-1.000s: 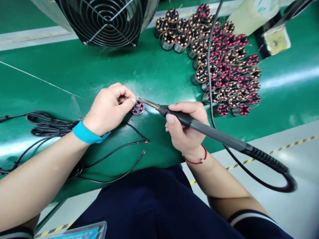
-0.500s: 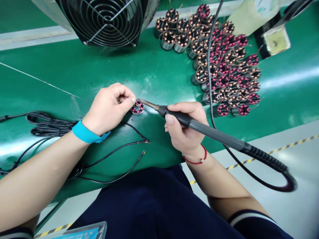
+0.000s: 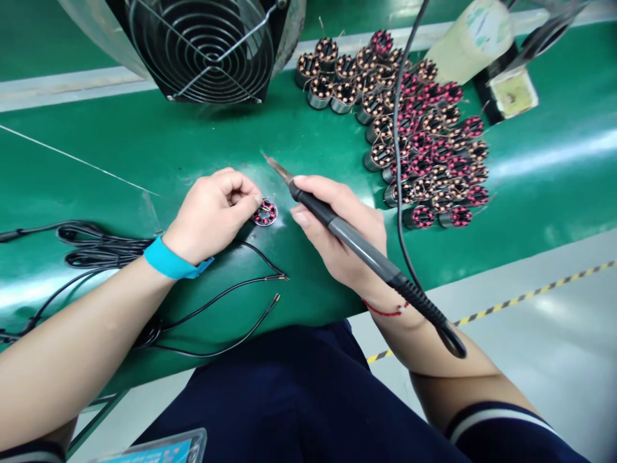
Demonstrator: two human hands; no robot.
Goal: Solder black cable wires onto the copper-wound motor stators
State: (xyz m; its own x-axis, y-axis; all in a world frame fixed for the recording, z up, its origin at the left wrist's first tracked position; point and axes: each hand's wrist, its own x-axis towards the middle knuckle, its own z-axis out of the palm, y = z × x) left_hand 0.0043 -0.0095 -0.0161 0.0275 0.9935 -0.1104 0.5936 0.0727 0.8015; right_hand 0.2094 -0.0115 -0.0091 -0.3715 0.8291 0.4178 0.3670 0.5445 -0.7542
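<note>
My left hand (image 3: 214, 209), with a blue wrist band, is closed in a pinch at the upper left rim of a small round motor stator (image 3: 265, 213). The stator has red-coated windings and a bit of yellow wire in its middle. Any fine wire between the fingertips is too small to make out. My right hand (image 3: 340, 235) grips a soldering iron (image 3: 332, 222) like a pen. Its bare tip points up and left, above the stator and apart from it. Black cables with stripped ends (image 3: 226, 292) lie below my left hand.
Many wound stators (image 3: 419, 141) stand grouped at the right, with the iron's cord (image 3: 398, 128) hanging across them. A fan with a wire guard (image 3: 212, 58) is at the back. Behind the stators are a pale roll (image 3: 470, 45) and a yellow sponge holder (image 3: 513, 93).
The soldering iron's tip has lifted away from the stator, up and back. My right hand has tilted the handle steeper. My left hand keeps its pinch at the stator.
</note>
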